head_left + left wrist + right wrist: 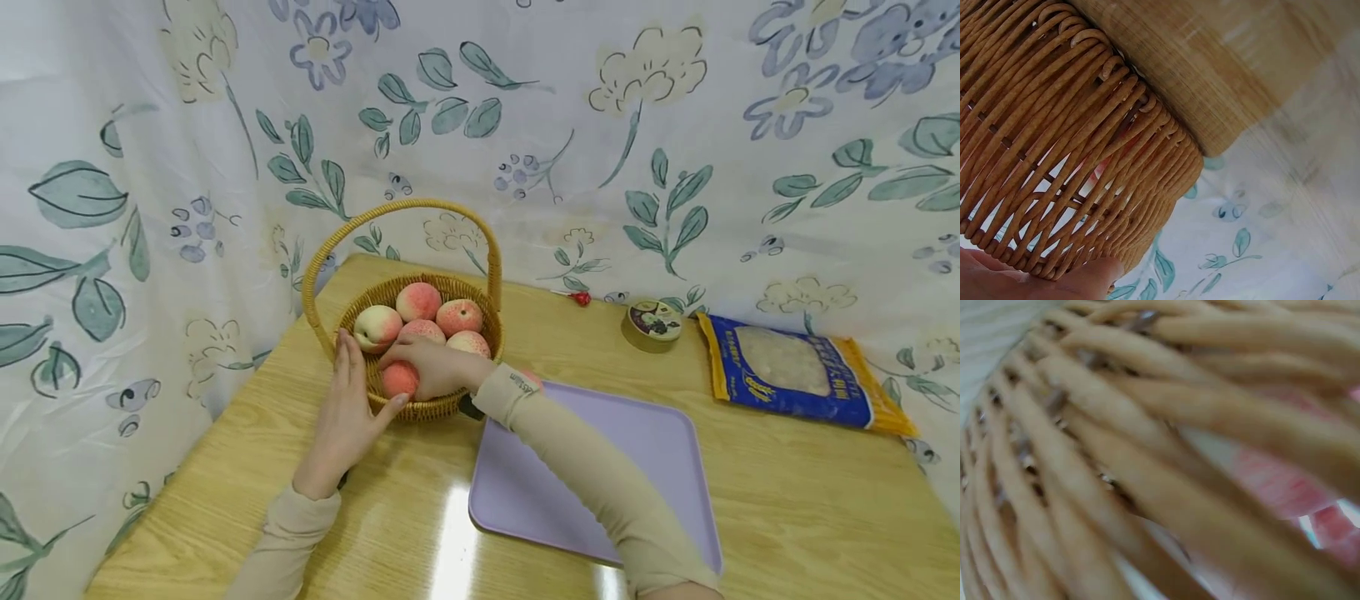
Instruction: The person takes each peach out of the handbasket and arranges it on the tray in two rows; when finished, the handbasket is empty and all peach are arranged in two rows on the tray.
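A woven wicker basket (pixel 442 408) with a tall arched handle (pixel 405 204) holds several pink-and-cream peaches (pixel 418 302). My right hand (pixel 438 367) reaches over its near right rim and grips a redder peach (pixel 400 380) at the front inside. On the left, my left hand (pixel 341 425) rests against the rim, fingers extended along the side and thumb toward the front. In the left wrist view, part of that hand (pixel 1079 281) touches the basket's rim from outside. Basket weave (pixel 1116 450) fills the right wrist view, with pink showing through gaps; the right hand's fingers are hard to make out there.
A lilac tray (pixel 660 467) lies right of the basket, under my right forearm. A pink peach (pixel 532 378) shows partly behind the sleeve. Farther back are a small red item (pixel 580 297), a round tin (pixel 651 325) and a blue-and-yellow food packet (pixel 795 371). A floral curtain (pixel 555 108) borders the table.
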Motion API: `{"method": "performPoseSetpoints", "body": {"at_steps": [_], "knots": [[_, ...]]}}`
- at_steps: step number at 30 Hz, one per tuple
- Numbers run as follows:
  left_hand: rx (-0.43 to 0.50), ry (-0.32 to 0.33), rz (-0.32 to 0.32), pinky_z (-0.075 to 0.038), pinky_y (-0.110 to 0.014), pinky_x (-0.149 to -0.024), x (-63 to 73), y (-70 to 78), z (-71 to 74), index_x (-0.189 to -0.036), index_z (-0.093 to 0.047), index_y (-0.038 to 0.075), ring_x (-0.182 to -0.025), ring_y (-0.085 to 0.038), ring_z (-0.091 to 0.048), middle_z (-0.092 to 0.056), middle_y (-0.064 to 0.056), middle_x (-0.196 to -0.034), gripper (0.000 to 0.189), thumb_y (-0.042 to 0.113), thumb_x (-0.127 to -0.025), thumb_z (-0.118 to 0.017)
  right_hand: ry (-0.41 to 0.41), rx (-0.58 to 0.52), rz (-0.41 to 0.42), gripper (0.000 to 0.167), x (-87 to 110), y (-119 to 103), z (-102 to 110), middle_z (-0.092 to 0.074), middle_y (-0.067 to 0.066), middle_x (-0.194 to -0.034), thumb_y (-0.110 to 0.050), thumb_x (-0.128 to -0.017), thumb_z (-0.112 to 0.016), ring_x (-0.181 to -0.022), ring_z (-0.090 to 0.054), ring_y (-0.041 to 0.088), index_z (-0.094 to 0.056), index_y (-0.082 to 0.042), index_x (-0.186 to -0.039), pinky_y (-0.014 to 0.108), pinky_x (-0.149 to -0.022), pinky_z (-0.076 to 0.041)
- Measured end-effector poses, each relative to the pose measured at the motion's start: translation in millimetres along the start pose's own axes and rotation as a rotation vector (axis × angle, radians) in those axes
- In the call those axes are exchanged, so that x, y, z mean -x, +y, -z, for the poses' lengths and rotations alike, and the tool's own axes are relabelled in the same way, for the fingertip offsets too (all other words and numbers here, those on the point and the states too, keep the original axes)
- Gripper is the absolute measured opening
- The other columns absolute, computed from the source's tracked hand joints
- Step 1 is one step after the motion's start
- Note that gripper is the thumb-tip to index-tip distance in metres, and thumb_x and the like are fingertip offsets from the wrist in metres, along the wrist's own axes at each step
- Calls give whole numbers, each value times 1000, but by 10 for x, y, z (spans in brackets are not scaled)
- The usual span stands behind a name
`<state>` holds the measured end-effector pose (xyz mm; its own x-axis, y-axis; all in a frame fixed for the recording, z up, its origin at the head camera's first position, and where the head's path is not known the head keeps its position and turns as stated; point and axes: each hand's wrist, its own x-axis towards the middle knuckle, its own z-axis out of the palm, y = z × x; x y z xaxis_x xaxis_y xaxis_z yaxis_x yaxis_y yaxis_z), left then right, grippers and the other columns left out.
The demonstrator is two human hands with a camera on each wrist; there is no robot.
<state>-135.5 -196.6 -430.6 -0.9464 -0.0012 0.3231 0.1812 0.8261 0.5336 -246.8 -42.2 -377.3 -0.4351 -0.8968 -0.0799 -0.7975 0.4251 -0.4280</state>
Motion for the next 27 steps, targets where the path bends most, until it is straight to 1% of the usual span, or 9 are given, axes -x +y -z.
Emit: {"method": "performPoseSetpoints", "body": {"at_steps": [3,6,9,11,13,16,19,24,27], "knots": [[9,-4,-5,-26,-63,-112,13,10,-35,-152,12,-1,-149,-43,-1,14,-23,-161,110,56,-91,-58,111,-196,-68,64,92,79,22,-47,6,-142,-11,-77,-77,-132,-43,22,-53,-15,-136,37,-108,-40],[27,-1,-15,-24,-64,-112,10,16,-49,-152,12,-2,-148,-43,0,14,-23,-161,109,53,-91,-59,236,-447,-146,67,215,172,80,-45,7,-142,-9,-78,-75,-128,-46,23,-47,-15,-137,37,-102,-44],[30,-5,-7,-23,-64,-113,0,14,-40,-152,13,-2,-149,-43,1,15,-23,-161,110,53,-91,-60,355,-656,-158,65,345,287,143,-45,7,-140,-4,-80,-73,-122,-48,24,-44,-14,-137,35,-96,-48],[26,-10,3,-22,-63,-113,-6,9,-28,-152,13,-2,-149,-43,1,15,-22,-161,110,52,-90,-61,420,-761,-148,64,439,367,185,-42,10,-140,1,-80,-70,-121,-49,27,-42,-11,-137,36,-94,-49],[23,-21,15,-23,-63,-113,-7,3,-22,-152,13,-2,-149,-42,2,17,-21,-161,110,53,-91,-60,473,-812,-146,65,544,456,220,-41,12,-142,3,-82,-68,-123,-48,30,-40,-8,-140,38,-95,-49],[19,-33,19,-24,-63,-112,-7,-1,-26,-152,16,0,-148,-43,2,18,-20,-160,110,53,-91,-59,523,-874,-181,70,729,577,259,-40,16,-144,3,-83,-65,-124,-48,33,-35,-7,-146,40,-95,-49],[18,-33,20,-25,-63,-112,-6,-1,-30,-151,18,2,-148,-43,2,19,-20,-160,110,53,-91,-59,577,-935,-218,75,907,680,267,-38,18,-145,4,-83,-62,-125,-47,33,-30,-8,-149,35,-91,-49],[20,-30,20,-24,-64,-111,-17,6,-35,-152,15,1,-148,-43,2,19,-20,-160,110,54,-91,-59,717,-992,-263,74,1190,842,214,-33,18,-144,7,-80,-60,-121,-46,29,-26,-8,-143,25,-87,-48],[28,-33,23,-25,-65,-111,-25,8,-37,-152,15,0,-148,-43,2,20,-18,-160,110,53,-91,-60,770,-1067,-265,72,1357,926,146,-31,18,-144,12,-79,-56,-119,-45,30,-24,-9,-140,27,-84,-53]]}}
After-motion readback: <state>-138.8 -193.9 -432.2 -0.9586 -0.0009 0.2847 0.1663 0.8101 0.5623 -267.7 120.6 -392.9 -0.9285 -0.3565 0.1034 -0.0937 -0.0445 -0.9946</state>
